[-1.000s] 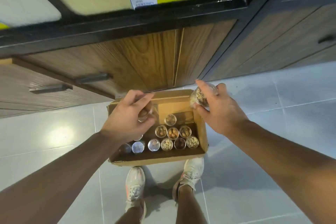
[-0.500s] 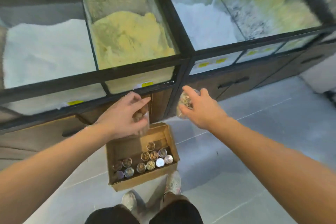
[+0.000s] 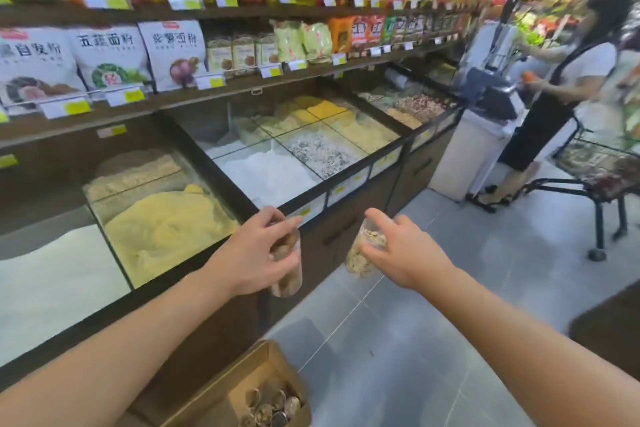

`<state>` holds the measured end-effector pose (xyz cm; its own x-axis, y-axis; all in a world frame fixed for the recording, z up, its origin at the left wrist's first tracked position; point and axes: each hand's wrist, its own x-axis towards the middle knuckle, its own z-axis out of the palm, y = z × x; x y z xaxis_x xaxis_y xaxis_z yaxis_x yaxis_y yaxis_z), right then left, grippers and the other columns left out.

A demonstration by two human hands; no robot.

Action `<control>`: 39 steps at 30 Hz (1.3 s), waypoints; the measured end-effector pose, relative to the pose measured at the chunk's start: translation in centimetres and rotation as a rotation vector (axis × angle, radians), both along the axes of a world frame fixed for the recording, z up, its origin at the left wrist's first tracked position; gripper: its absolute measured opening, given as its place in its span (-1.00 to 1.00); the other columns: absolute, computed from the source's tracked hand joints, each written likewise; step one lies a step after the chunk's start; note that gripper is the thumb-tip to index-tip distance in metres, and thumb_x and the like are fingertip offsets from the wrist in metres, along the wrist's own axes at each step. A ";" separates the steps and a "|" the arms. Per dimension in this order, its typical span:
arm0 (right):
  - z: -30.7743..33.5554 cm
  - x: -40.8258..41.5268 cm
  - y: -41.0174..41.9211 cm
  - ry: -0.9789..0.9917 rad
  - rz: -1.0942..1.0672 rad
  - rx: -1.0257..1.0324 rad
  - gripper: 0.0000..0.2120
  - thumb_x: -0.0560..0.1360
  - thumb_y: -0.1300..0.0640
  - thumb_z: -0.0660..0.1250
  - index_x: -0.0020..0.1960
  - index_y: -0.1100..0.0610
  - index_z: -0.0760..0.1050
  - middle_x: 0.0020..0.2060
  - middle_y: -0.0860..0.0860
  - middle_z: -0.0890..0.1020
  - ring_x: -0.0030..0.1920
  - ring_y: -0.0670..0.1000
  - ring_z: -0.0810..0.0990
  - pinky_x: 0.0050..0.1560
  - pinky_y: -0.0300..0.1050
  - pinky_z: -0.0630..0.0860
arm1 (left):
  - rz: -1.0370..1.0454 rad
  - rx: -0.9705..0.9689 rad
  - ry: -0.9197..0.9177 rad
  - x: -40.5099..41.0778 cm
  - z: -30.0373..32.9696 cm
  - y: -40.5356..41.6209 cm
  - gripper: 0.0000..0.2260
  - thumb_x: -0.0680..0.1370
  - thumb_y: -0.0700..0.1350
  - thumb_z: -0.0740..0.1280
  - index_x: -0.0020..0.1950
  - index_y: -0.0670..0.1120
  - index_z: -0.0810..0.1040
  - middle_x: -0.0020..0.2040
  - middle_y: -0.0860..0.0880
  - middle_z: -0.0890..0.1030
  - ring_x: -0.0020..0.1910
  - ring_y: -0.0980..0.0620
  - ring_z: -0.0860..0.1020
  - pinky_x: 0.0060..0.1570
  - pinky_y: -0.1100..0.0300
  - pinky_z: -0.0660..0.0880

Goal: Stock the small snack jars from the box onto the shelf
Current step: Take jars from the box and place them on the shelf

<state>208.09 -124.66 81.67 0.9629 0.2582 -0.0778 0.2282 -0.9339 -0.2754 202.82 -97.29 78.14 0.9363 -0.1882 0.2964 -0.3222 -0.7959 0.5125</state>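
One jar (image 3: 286,267) in each hand (image 3: 254,255)

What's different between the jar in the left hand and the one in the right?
The left jar holds darker, brown pieces; the right jar holds paler, cream-coloured ones. The left jar hangs nearly upright, the right jar tilts. Both are small, clear and gripped from above, by the left hand and the right hand.

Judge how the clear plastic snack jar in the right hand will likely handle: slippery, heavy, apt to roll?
The clear plastic snack jar looks smooth-walled, so probably a bit slippery. The right hand carries it alone from the top, so probably light. Being round, it would likely roll if laid sideways.
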 end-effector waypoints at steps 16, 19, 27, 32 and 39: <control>8.4 -16.9 -32.1 -0.124 -0.554 -0.017 -0.34 0.49 -0.37 0.12 0.54 -0.25 0.14 0.26 0.14 0.48 0.23 0.26 0.53 0.18 0.09 0.51 | -0.523 -0.114 -0.034 -1.8 8.8 -33.2 -0.57 0.53 0.05 0.43 0.41 0.11 0.54 0.09 0.21 0.44 0.13 0.28 0.47 0.13 0.45 0.35; 9.1 -22.5 -38.0 -0.151 -0.660 -0.036 -0.35 0.49 -0.36 0.17 0.54 -0.25 0.16 0.22 0.14 0.50 0.19 0.26 0.55 0.12 0.06 0.51 | -0.649 -0.126 -0.019 -4.1 9.4 -41.3 -0.53 0.51 0.09 0.42 0.42 0.06 0.55 0.11 0.18 0.45 0.13 0.32 0.45 0.15 0.48 0.32; 10.4 -38.6 -49.7 -0.143 -0.975 -0.112 -0.36 0.55 -0.35 0.16 0.58 -0.24 0.14 0.33 0.18 0.46 0.28 0.26 0.51 0.19 0.08 0.46 | -1.015 -0.130 0.006 -13.2 9.9 -60.5 -0.44 0.42 0.26 0.34 0.38 0.11 0.57 0.13 0.25 0.45 0.09 0.23 0.53 0.15 0.36 0.40; 10.7 -47.6 -53.4 -0.151 -1.210 -0.077 -0.41 0.54 -0.37 0.13 0.54 -0.33 0.13 0.36 0.12 0.43 0.35 0.24 0.48 0.32 0.13 0.42 | -1.239 -0.132 0.032 -19.8 10.7 -69.8 -0.53 0.48 0.17 0.41 0.38 0.16 0.56 0.12 0.32 0.42 0.06 0.30 0.51 0.10 0.34 0.42; 10.5 -57.5 -57.2 -0.094 -1.561 -0.103 -0.44 0.53 -0.35 0.11 0.50 -0.29 0.16 0.25 0.09 0.46 0.24 0.25 0.52 0.16 0.07 0.47 | -1.525 -0.054 0.022 -27.3 10.5 -80.2 -0.54 0.52 0.17 0.37 0.42 0.20 0.51 0.18 0.27 0.42 0.04 0.34 0.49 0.09 0.29 0.42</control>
